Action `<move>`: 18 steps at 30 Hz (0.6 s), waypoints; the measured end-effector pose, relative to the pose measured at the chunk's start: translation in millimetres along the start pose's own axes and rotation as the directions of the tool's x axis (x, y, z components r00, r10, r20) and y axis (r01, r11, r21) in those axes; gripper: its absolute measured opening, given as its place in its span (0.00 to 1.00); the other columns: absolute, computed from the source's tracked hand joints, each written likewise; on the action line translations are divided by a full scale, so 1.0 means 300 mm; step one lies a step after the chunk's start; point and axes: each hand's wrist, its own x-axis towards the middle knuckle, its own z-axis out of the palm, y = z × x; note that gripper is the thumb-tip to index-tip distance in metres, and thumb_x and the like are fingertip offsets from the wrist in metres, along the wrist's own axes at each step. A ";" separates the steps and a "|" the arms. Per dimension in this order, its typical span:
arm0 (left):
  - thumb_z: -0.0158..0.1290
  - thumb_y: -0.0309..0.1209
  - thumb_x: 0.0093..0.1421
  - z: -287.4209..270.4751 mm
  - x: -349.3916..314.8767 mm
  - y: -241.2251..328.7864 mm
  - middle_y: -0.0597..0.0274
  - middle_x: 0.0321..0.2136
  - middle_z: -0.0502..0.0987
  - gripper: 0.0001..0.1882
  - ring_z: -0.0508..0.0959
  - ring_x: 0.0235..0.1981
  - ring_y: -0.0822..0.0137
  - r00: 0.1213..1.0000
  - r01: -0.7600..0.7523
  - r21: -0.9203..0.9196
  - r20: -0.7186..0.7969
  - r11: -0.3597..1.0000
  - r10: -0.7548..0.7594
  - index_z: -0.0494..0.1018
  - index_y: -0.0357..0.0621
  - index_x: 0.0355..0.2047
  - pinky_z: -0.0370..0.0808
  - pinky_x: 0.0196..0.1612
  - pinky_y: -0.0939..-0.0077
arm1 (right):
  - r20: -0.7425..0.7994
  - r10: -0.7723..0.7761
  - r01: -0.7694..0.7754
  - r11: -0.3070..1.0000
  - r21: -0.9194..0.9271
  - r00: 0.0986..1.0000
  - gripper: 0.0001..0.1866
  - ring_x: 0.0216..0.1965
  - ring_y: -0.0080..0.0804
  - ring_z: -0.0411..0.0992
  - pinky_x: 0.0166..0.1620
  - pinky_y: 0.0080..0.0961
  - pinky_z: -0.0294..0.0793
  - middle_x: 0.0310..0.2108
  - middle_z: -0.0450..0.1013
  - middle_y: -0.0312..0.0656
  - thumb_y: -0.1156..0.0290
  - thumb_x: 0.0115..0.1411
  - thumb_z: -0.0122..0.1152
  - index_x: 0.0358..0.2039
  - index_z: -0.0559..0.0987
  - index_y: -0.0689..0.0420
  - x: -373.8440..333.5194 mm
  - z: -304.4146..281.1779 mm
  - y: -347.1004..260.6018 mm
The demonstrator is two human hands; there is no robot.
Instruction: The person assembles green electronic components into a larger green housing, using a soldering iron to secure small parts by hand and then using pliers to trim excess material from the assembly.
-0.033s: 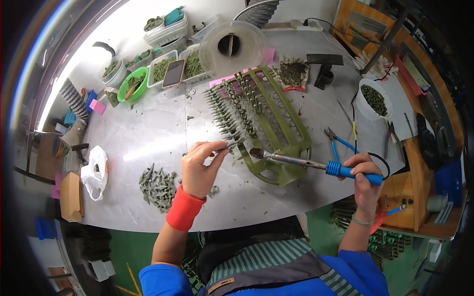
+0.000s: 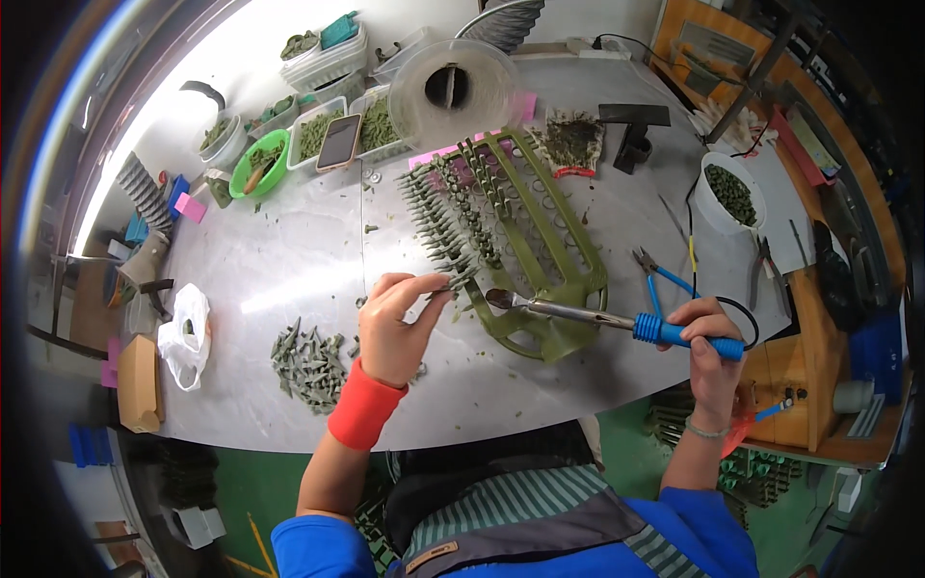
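Note:
My right hand (image 2: 711,352) grips the blue handle of a soldering iron (image 2: 588,315) with a broad, dark, spoon-like tip. That tip hovers over or rests against the near left part of a green wax frame (image 2: 549,332); I cannot tell which. My left hand (image 2: 395,323), with a red wristband, pinches a small green wax piece (image 2: 461,280) between thumb and fingertips at the near end of a row of similar pieces (image 2: 429,217) along the frame's left side. Below and left of that hand lies a heap of loose green wax pieces (image 2: 306,366).
Blue-handled pliers (image 2: 657,279) and a white tub of green pellets (image 2: 729,193) stand to the right. A phone (image 2: 339,142), filled boxes and a green bowl (image 2: 260,166) line the back left. A white plastic bag (image 2: 185,337) lies at the left edge.
My left hand has shifted very slightly to the right with the wax piece. The soldering iron has moved a touch to the left.

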 end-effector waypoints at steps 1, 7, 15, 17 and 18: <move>0.66 0.24 0.49 0.023 -0.004 -0.002 0.65 0.28 0.81 0.11 0.77 0.35 0.63 0.999 -0.026 0.016 -0.022 1.000 0.026 0.82 0.46 0.35 0.74 0.39 0.71 | 0.019 0.005 -0.005 1.000 -0.012 1.000 0.06 0.37 0.38 0.75 0.36 0.37 0.85 0.40 0.72 0.52 0.73 0.60 0.60 0.34 0.76 0.63 0.004 0.007 0.007; 0.66 0.27 0.49 0.064 0.007 0.012 0.70 0.26 0.81 0.10 0.75 0.35 0.66 0.995 -0.099 0.185 0.001 0.978 0.101 0.82 0.50 0.34 0.68 0.40 0.69 | 0.067 0.003 -0.004 1.000 0.020 0.998 0.05 0.38 0.38 0.75 0.39 0.36 0.84 0.40 0.73 0.53 0.76 0.60 0.59 0.35 0.77 0.64 0.020 0.027 0.058; 0.67 0.29 0.49 0.094 0.003 -0.002 0.73 0.26 0.81 0.10 0.75 0.36 0.67 0.988 -0.156 0.257 0.041 0.954 0.150 0.83 0.52 0.34 0.67 0.40 0.70 | 0.078 0.000 -0.004 0.999 0.053 0.997 0.04 0.40 0.37 0.75 0.41 0.36 0.84 0.42 0.73 0.53 0.78 0.60 0.59 0.35 0.78 0.64 0.030 0.047 0.107; 0.67 0.29 0.49 0.098 0.003 -0.002 0.74 0.26 0.81 0.10 0.75 0.36 0.67 0.987 -0.161 0.281 0.046 0.946 0.154 0.83 0.53 0.34 0.66 0.40 0.70 | 0.072 0.022 -0.026 0.998 0.061 0.997 0.04 0.40 0.37 0.75 0.42 0.35 0.84 0.42 0.73 0.52 0.79 0.60 0.59 0.35 0.78 0.64 0.031 0.052 0.108; 0.67 0.29 0.49 0.098 0.003 -0.002 0.74 0.26 0.81 0.10 0.75 0.36 0.67 0.987 -0.160 0.284 0.049 0.945 0.153 0.83 0.53 0.34 0.66 0.40 0.70 | 0.072 0.045 -0.050 0.996 0.073 0.996 0.04 0.40 0.37 0.75 0.42 0.35 0.84 0.42 0.73 0.52 0.79 0.59 0.59 0.35 0.78 0.64 0.032 0.055 0.111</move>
